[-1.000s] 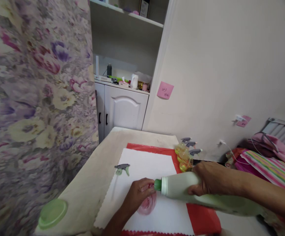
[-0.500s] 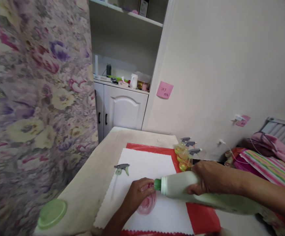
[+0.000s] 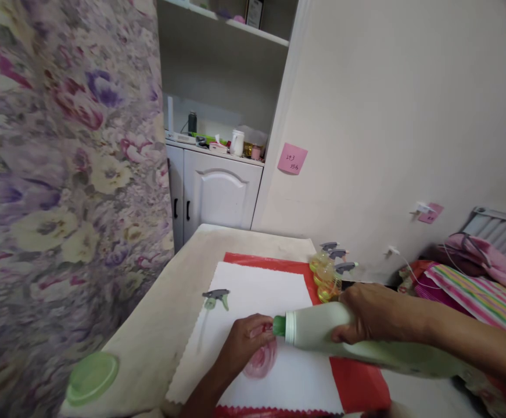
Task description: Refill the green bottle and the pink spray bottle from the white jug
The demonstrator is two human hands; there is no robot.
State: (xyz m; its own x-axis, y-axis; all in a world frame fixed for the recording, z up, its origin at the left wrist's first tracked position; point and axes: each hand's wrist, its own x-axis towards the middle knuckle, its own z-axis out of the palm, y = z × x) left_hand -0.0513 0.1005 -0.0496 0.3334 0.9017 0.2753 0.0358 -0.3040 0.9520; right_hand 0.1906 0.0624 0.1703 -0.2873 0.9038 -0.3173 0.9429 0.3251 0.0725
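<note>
My right hand (image 3: 366, 313) grips a large pale green bottle (image 3: 318, 325), tilted nearly level with its darker green mouth pointing left. Closed around the neck of a clear pinkish bottle (image 3: 261, 360) is my left hand (image 3: 246, 339). The green mouth meets the small bottle's top; whether liquid flows I cannot make out. Both bottles are over a white sheet with a zigzag edge (image 3: 253, 284). A grey and green spray trigger head (image 3: 216, 298) lies on that sheet, up and left of my left hand.
Several spray bottles with yellow liquid (image 3: 326, 278) stand at the table's right edge. A green round lid (image 3: 92, 377) lies at the near left of the table (image 3: 157, 307). Red sheeting (image 3: 357, 386) shows under the white sheet. A floral curtain (image 3: 70, 174) hangs at left.
</note>
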